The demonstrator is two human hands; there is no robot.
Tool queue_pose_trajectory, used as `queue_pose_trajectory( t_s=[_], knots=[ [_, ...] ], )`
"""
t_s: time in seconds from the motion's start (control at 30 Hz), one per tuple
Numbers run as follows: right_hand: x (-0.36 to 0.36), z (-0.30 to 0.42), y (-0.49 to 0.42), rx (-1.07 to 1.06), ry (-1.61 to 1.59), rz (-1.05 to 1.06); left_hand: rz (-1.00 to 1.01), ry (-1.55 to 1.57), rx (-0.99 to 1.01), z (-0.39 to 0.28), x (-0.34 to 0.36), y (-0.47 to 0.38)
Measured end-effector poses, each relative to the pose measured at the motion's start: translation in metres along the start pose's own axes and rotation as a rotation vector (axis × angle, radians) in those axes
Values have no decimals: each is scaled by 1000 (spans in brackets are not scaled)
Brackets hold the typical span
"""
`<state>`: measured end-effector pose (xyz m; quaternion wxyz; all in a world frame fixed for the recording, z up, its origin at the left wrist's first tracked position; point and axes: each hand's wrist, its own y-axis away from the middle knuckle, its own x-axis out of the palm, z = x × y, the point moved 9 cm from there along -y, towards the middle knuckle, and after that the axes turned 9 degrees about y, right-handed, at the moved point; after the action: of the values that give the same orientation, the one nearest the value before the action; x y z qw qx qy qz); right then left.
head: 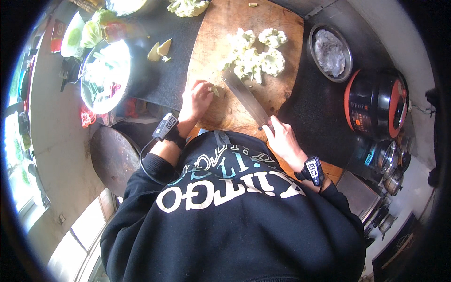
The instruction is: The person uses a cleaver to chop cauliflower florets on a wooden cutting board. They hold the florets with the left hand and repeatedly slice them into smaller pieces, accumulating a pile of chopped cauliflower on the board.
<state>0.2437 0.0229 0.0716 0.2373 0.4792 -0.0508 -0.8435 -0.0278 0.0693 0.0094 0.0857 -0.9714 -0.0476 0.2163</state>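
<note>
Several cauliflower florets [252, 58] lie together on the far half of a worn wooden cutting board [211, 49]. My right hand [283, 135] grips the handle of a broad kitchen knife [245, 97]. Its blade points up and left across the board, with the tip beside the nearest florets. At the board's left edge, my left hand [198, 100] has its fingers curled around a small pale piece of cauliflower stem [214, 91]. The piece sticks out past the fingertips toward the blade, apart from it.
Left stands a bright bowl [128, 79] of cut vegetables, beside stem scraps [159, 50]. More cauliflower [188, 7] lies beyond the board. A metal bowl [348, 72] holding a plastic bag and a black and red electric cooker [373, 102] stand right.
</note>
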Motion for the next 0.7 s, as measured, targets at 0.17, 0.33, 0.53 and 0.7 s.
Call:
queue_pose_trajectory(
  t_s=[0.17, 0.33, 0.53, 0.7],
  knots=[
    [-5, 4, 8, -1, -20, 9, -10, 79, -73, 10, 2, 6],
    [-13, 14, 14, -59, -55, -25, -33, -33, 61, -4, 1, 6],
    [-13, 21, 15, -14, -61, 38, -46, -51, 129, -8, -1, 5],
    [-16, 29, 14, -22, -55, 28, -40, -50, 94, -6, -1, 6]
  ],
)
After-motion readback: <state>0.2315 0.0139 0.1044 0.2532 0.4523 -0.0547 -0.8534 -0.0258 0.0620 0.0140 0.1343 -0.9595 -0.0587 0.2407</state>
